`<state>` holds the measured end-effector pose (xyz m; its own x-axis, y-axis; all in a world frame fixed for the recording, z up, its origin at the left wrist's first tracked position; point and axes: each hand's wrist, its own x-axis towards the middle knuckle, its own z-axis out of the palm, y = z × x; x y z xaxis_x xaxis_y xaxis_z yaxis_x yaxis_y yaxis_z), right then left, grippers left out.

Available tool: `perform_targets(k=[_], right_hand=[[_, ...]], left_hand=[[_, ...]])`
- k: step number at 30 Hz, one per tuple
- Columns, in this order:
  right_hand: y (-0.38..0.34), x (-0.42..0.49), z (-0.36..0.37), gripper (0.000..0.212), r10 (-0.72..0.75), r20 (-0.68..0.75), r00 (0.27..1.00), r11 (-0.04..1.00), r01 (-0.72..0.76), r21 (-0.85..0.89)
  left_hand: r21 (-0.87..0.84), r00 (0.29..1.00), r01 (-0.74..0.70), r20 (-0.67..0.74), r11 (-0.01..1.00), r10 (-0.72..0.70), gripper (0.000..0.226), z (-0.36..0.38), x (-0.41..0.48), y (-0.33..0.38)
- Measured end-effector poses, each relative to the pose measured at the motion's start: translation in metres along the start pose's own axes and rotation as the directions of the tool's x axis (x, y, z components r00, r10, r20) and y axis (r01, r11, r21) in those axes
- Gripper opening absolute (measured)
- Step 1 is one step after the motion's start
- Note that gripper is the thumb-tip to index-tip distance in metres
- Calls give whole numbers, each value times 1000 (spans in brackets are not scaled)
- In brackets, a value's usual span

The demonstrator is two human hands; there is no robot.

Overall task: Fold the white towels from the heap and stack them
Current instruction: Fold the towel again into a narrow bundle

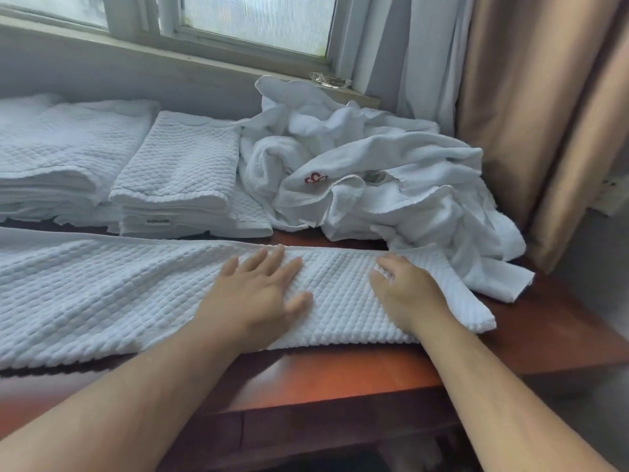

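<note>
On the table (340,376), in the head view, a long waffle-weave towel (119,301) lies across the front, from 9 o'clock to about 3 o'clock. It looks already folded once along its length, because the near edge is thick and rounded. This is my judgement only.

The left hand (258,287) lies flat on the towel, its grip spread with straight fingers, pressing the cloth. The right hand (405,294) rests on the same towel toward 3 o'clock, and its fingers are bent. I cannot tell if this grip pinches the cloth or only touches it.

The task seems to be somewhere in the middle. At 11 o'clock from the hands stands one stack of folded towels (177,172), and at 10 o'clock, beside it, a wider second stack (61,148). At 1 o'clock the heap (374,172) is large and crumpled, and one piece in it carries a small red embroidered mark (315,178). So several towels are done, one is in work, and a good number remain. The towel under the hands needs, I think, more folds across before it goes on a stack.

Some things are not clear. The left end of the towel is cut off by the picture edge, and so is the second stack. How many towels are in the heap cannot be counted. A small glassy object (330,80) on the window sill at 12 o'clock is too blurred to name.
</note>
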<state>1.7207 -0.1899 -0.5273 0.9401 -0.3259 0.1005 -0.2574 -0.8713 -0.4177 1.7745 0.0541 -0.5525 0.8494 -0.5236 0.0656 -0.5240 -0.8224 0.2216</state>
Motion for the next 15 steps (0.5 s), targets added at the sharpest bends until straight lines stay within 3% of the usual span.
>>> perform_targets(k=[4, 7, 8, 10, 12, 13, 15], right_hand=[[-18, -46, 1, 26, -116, -336, 935, 964, 188, 190], [-32, -90, 3, 21, 58, -405, 912, 868, 154, 472], [-35, -103, 4, 21, 162, -332, 929, 768, 93, 634], [-43, -118, 3, 21, 306, -9, 952, 389, -116, 914], [-48, -127, -2, 24, 304, 321, 897, 15, -341, 940], [-50, -131, -7, 32, 276, 419, 865, -83, -412, 907], [-55, -139, -11, 48, 194, 545, 816, -182, -516, 837]], left_hand=[[4, 1000, 16, 12, 1000, -16, 89, -3, 2, 3], [-1, 1000, 18, 23, 1000, -18, 88, -3, 2, 3], [-11, 1000, 18, 21, 1000, -17, 88, -3, 2, 3], [-34, 1000, 18, 12, 999, -17, 84, -3, 4, 0], [-49, 1000, 15, 2, 999, -15, 74, -3, 6, -2], [-55, 1000, 18, -5, 998, -19, 70, -3, 7, -3], [-71, 999, 27, -15, 997, -28, 62, -3, 8, -4]])
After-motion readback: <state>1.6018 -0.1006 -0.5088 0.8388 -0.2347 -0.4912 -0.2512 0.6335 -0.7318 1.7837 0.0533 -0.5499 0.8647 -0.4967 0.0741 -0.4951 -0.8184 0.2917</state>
